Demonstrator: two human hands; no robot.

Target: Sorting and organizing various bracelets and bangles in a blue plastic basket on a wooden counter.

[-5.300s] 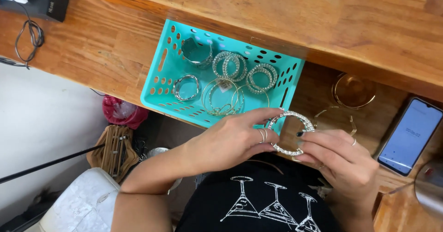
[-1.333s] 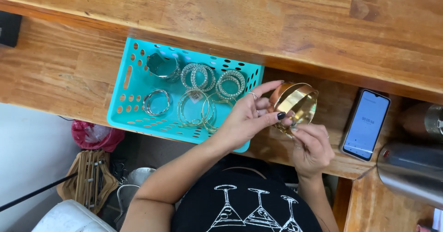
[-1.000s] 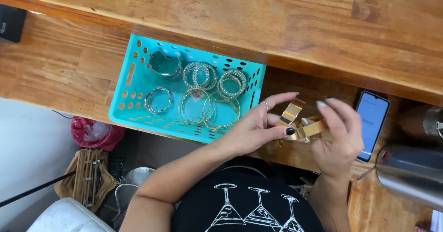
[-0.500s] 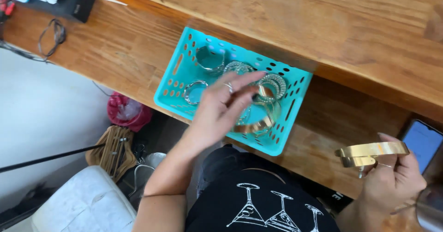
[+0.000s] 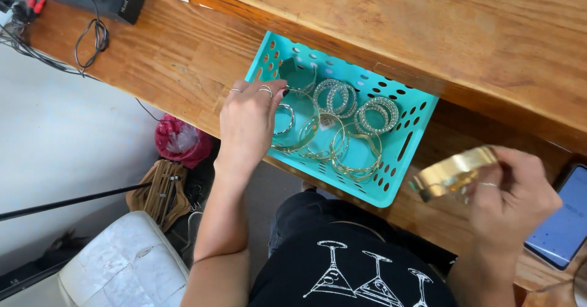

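Left hand [image 5: 247, 124] reaching into teal basket [image 5: 416, 139], fingers on bangles [image 5: 296, 120] | right hand [image 5: 516, 194] gripping gold cuff [image 5: 452, 172] above desk [image 5: 183, 56] front edge

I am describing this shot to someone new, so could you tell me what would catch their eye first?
The turquoise basket of bangles at the wooden counter's near edge stands out first. The left hand reaches into its left side among the rings, while the right hand holds a wide gold bangle off to the right, near a phone.
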